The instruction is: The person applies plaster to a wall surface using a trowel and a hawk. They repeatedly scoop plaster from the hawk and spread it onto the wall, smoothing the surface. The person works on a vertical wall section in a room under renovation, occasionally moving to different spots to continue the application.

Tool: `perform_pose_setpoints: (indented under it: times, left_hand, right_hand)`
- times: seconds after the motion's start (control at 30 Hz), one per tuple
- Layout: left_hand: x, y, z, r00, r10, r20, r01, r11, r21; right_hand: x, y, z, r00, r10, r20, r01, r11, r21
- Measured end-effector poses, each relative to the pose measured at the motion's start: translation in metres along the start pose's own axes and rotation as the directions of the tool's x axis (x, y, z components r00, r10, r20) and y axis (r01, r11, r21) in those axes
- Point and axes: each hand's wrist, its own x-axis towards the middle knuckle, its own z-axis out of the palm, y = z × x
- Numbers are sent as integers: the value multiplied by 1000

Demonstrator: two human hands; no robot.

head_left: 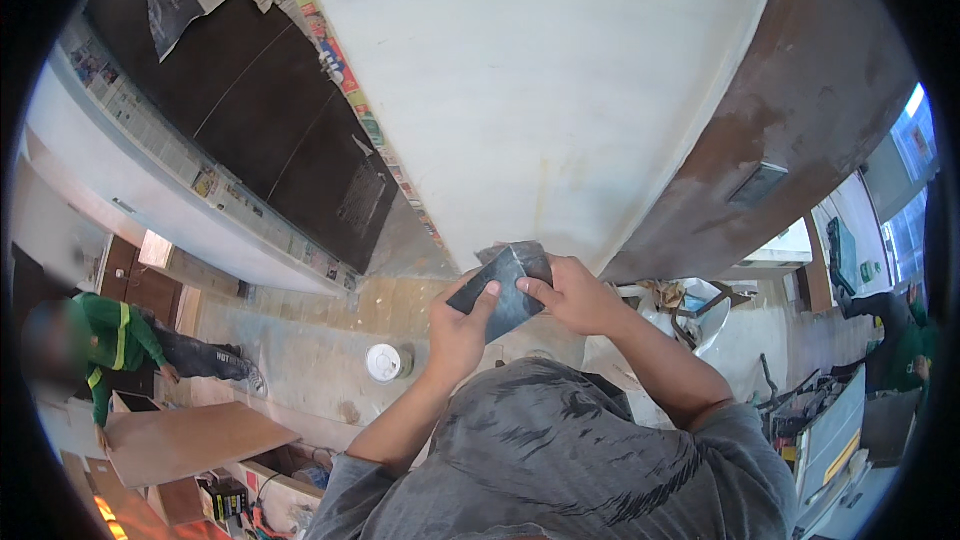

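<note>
In the head view, a dark sheet (510, 317), seemingly sandpaper, is held up between the chest of a grey shirt (560, 440) and the lower end of a tall white panel (540, 90). Its left side is pinched by the left hand (461, 335), its right by the right hand (580, 295), both thumbs on top. Folding or straightening appears to be under way; aligned edges and firm thumb pressure seem called for. The face looks blue-grey and scuffed, the upper edge uneven.

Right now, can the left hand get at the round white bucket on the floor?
Probably not without bending: the left hand holds a dark grey flat sheet, and the bucket stands down on the floor.
</note>
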Motion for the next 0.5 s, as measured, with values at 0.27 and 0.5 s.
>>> perform_pose_setpoints:
  times: [0.27,0.5]
  left_hand:
    - [28,-27,-8,989,105,-105,-76,965,249]
    - [28,-102,-70,990,99,-98,-88,990,112]
  right_hand:
    - [-14,-13,-3,973,229,-17,-230,971,-61]
    - [-52,-11,-8,942,-26,-333,10,999,-49]
